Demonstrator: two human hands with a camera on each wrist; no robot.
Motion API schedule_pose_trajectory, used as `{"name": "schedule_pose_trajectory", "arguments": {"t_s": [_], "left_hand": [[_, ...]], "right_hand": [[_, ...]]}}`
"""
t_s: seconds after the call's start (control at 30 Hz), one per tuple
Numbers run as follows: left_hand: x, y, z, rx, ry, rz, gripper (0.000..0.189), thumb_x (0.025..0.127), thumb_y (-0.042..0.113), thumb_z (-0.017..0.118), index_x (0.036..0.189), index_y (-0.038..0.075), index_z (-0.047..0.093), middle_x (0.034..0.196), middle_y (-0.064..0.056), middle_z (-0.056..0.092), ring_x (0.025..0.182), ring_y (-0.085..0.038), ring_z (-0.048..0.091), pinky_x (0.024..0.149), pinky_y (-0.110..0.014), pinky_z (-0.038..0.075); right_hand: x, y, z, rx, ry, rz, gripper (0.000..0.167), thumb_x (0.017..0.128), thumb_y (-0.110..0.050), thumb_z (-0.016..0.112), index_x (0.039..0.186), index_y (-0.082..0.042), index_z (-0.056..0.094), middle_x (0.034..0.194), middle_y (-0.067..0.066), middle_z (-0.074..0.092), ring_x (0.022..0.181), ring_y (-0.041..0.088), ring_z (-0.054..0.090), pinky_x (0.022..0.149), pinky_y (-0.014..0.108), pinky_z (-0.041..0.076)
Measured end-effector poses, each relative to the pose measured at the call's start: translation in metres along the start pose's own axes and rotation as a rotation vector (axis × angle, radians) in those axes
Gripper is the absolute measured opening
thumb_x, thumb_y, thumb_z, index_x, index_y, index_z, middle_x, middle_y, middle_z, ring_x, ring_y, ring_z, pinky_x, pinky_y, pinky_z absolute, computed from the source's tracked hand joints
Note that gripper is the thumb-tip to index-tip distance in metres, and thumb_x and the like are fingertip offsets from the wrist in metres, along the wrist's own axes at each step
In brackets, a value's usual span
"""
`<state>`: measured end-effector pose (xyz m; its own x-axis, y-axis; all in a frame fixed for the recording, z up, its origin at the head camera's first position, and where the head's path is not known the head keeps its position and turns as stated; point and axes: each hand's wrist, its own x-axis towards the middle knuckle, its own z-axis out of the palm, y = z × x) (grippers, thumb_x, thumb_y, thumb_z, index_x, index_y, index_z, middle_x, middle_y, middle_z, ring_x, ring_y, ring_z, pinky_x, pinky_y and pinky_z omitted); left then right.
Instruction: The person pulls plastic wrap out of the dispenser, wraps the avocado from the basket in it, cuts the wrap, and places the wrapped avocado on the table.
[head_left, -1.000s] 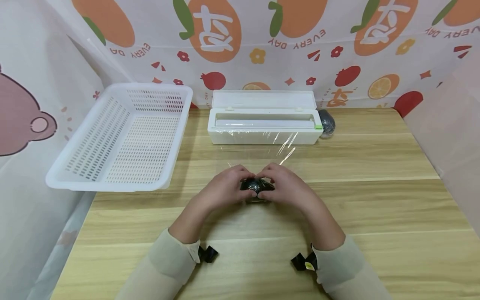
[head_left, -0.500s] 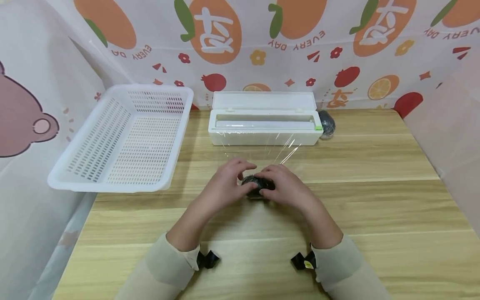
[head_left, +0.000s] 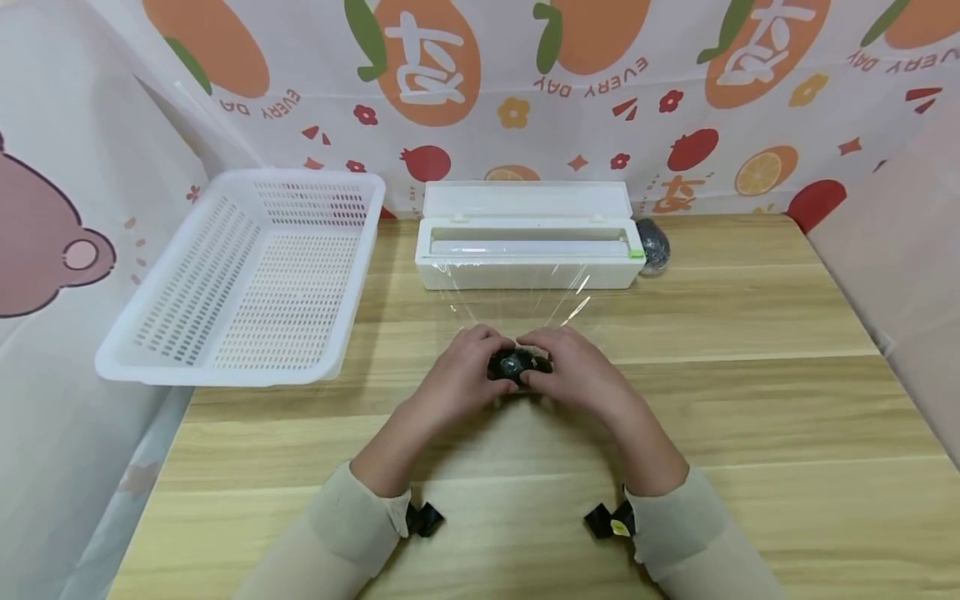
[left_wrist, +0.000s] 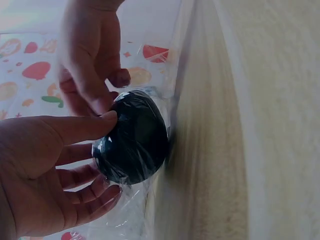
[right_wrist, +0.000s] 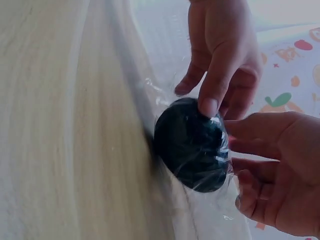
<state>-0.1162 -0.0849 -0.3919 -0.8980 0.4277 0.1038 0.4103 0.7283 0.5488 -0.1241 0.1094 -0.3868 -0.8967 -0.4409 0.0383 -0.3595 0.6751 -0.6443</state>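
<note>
A dark, film-wrapped avocado (head_left: 513, 364) is held between both hands, low over the table, as the head view shows. My left hand (head_left: 461, 375) holds its left side, thumb near and fingers beyond. On the other side, my right hand (head_left: 577, 371) grips with thumb and curled fingers. Clear cling film (head_left: 517, 307) stretches from the avocado back to a white dispenser box (head_left: 528, 276). Wrinkled film clings around the avocado (left_wrist: 135, 140) in the left wrist view. In the right wrist view, loose film trails beneath the avocado (right_wrist: 187, 145).
The dispenser's lid (head_left: 528, 200) stands raised at the back of the wooden table (head_left: 750, 400). Another dark film-wrapped item (head_left: 653, 247) sits against the box's right end. A white perforated basket (head_left: 330, 367) is at the left, and a printed curtain (head_left: 585, 133) hangs behind.
Half a second ago my left fingers were lifted and spread off the avocado; now they close on it again. The avocado has shifted slightly away from me, and the right hand keeps its grip.
</note>
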Motion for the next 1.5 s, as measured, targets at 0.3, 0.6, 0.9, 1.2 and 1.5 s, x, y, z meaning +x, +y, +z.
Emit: {"name": "schedule_pose_trajectory", "arguments": {"t_s": [0.3,0.6,0.9,1.2,1.5], "left_hand": [[0.003,-0.005,0.000,-0.023,-0.042,-0.006,0.048,0.079,0.021,0.083,0.122,0.007,0.067,0.116,-0.006,0.060,0.109,-0.026,0.053,0.096,-0.039,0.047],[0.006,-0.017,-0.003,-0.082,-0.098,-0.014,0.058,0.078,0.024,0.085,0.129,0.008,0.063,0.120,-0.007,0.058,0.114,-0.025,0.053,0.101,-0.041,0.045],[0.008,-0.022,-0.002,-0.094,-0.113,-0.011,0.072,0.071,0.010,0.087,0.136,0.008,0.056,0.125,-0.008,0.058,0.119,-0.026,0.052,0.107,-0.042,0.042],[0.011,-0.018,0.000,-0.043,-0.098,-0.003,0.072,0.074,0.025,0.088,0.136,0.010,0.056,0.128,-0.009,0.059,0.120,-0.029,0.052,0.106,-0.043,0.042],[0.015,-0.018,0.004,0.028,-0.097,-0.021,0.062,0.083,0.030,0.080,0.137,0.010,0.057,0.126,-0.009,0.058,0.118,-0.029,0.053,0.101,-0.044,0.045]], "right_hand": [[0.000,-0.003,0.000,0.276,0.078,0.181,0.028,0.092,-0.019,0.061,0.119,-0.015,0.070,0.119,0.005,0.065,0.092,0.023,0.063,0.068,0.032,0.053],[0.006,0.011,0.003,0.186,0.009,0.171,0.031,0.085,-0.025,0.075,0.114,-0.016,0.072,0.115,0.003,0.068,0.101,0.024,0.061,0.079,0.036,0.049],[0.008,0.018,0.006,0.135,-0.012,0.109,0.049,0.077,-0.019,0.083,0.123,-0.013,0.068,0.119,0.006,0.067,0.108,0.026,0.060,0.094,0.044,0.047],[0.009,0.018,0.004,0.105,-0.027,0.092,0.049,0.083,-0.020,0.078,0.129,-0.009,0.065,0.122,0.009,0.065,0.114,0.028,0.059,0.101,0.046,0.045],[0.005,0.010,-0.001,0.061,0.087,0.110,0.054,0.085,-0.022,0.077,0.135,-0.011,0.060,0.135,0.010,0.058,0.114,0.031,0.061,0.094,0.049,0.050]]}}
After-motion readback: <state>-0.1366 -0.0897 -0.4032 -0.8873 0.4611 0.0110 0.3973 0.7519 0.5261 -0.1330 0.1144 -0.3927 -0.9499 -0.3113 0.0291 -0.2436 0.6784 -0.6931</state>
